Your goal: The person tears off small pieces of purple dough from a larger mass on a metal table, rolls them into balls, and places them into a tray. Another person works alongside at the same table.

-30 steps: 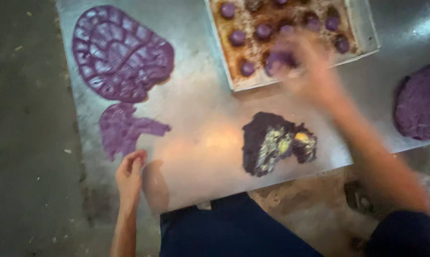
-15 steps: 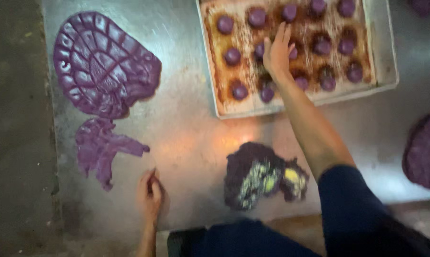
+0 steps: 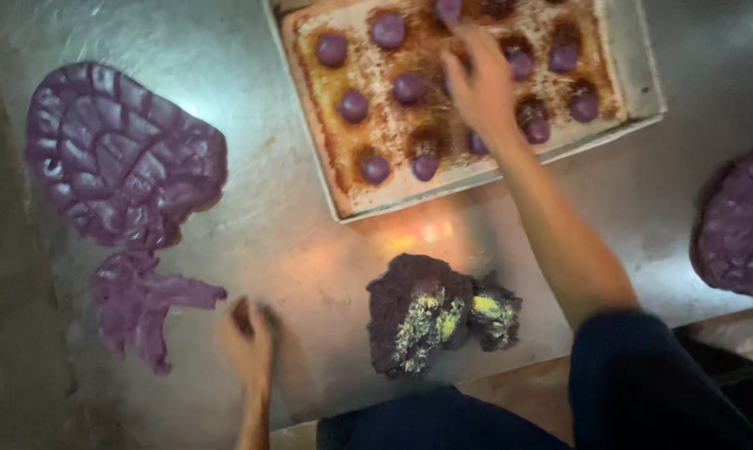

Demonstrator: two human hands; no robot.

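My right hand (image 3: 479, 87) reaches over a metal baking tray (image 3: 635, 50) lined with browned paper that holds several purple dough balls (image 3: 353, 106). The fingers hang spread above the middle balls; I cannot tell if they touch one. My left hand (image 3: 247, 340) rests blurred on the steel table near its front edge, beside a small flattened purple dough piece (image 3: 139, 304). A dark purple lump with a yellow filling (image 3: 431, 312) lies between my arms.
A large flattened purple dough sheet (image 3: 118, 158) with pressed grooves covers the table's left. Another purple dough mass (image 3: 739, 225) sits at the right edge. The steel table (image 3: 293, 242) ends just before my dark-clothed body.
My right hand has stayed over the tray, moving slightly among the balls as the view closed in. My left hand remains at the table's front edge.
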